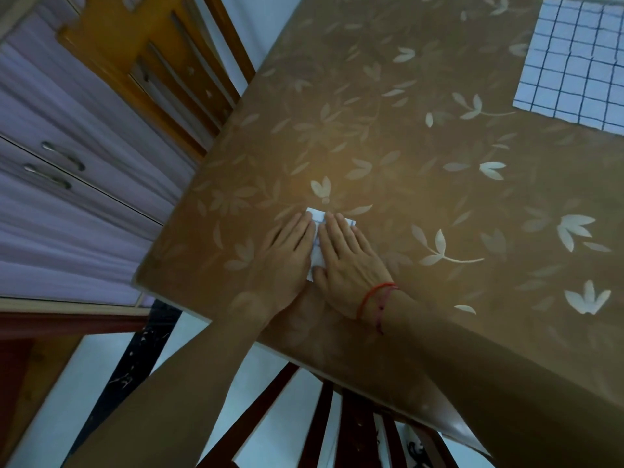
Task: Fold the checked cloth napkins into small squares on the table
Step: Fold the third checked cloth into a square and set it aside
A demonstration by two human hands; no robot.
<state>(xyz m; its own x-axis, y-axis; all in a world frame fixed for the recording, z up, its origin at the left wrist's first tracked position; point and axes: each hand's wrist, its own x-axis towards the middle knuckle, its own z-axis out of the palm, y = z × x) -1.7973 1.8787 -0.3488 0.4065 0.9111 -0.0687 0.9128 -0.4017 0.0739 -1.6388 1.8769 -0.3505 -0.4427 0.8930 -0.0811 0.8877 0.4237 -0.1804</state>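
A small folded white napkin with blue checks lies on the brown leaf-patterned table, near its front left corner. My left hand presses flat on its left part, fingers straight. Beside it, my right hand, with red threads around the wrist, lies flat on the right part. Only a narrow strip of the cloth shows between the two hands. A second checked napkin lies spread open at the table's far right.
A wooden chair stands at the table's far left side. Another dark chair back sits below the near table edge. A lilac cabinet with metal handles runs along the left.
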